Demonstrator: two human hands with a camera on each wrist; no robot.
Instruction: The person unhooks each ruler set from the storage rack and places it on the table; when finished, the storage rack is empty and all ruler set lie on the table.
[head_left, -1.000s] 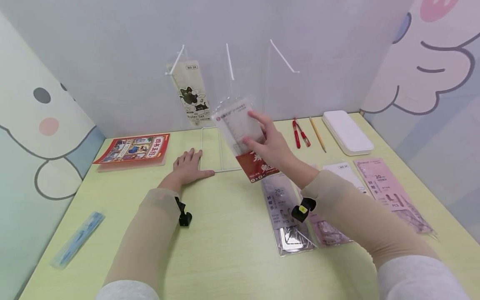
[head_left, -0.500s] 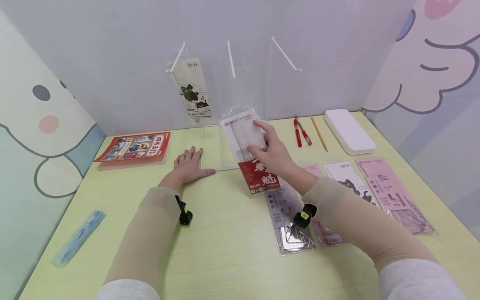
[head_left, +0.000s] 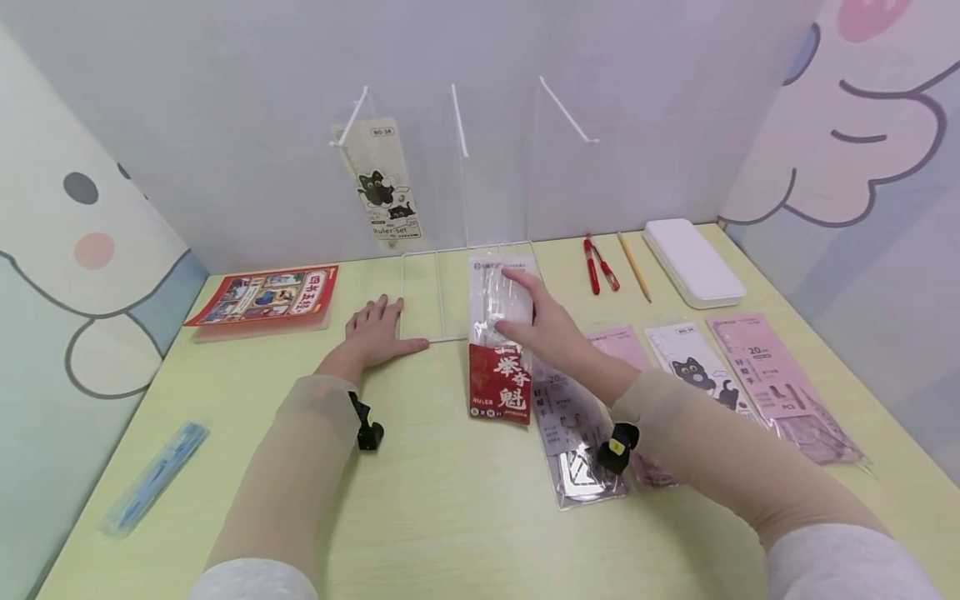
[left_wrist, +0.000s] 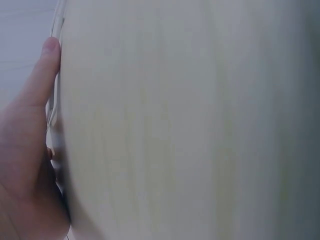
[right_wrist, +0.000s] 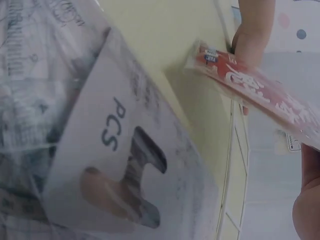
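My right hand (head_left: 551, 333) pinches a clear-bagged ruler set (head_left: 500, 383) with a red lower panel, thumb and fingers at its white upper part. The pack hangs nearly upright over the front of a white wire rack's base (head_left: 441, 300). In the right wrist view the same red pack (right_wrist: 260, 85) shows tilted, with part of the right hand (right_wrist: 307, 205) behind it. My left hand (head_left: 375, 333) rests with spread fingers on the left side of the rack's base; the left wrist view catches its thumb side (left_wrist: 30, 140).
A cat-print ruler set (head_left: 386, 183) hangs on the rack's left prong; the middle prong (head_left: 460, 125) and right prong (head_left: 566, 112) are bare. Several bagged sets (head_left: 780, 383) lie at right, with red pens (head_left: 592, 267), a pencil (head_left: 635, 267) and a white case (head_left: 693, 262) behind. A red book (head_left: 270, 296) lies left.
My right hand has lowered the red-panelled ruler set from near the prongs toward the table and turned it from slanted to nearly straight. The left hand stays in place.
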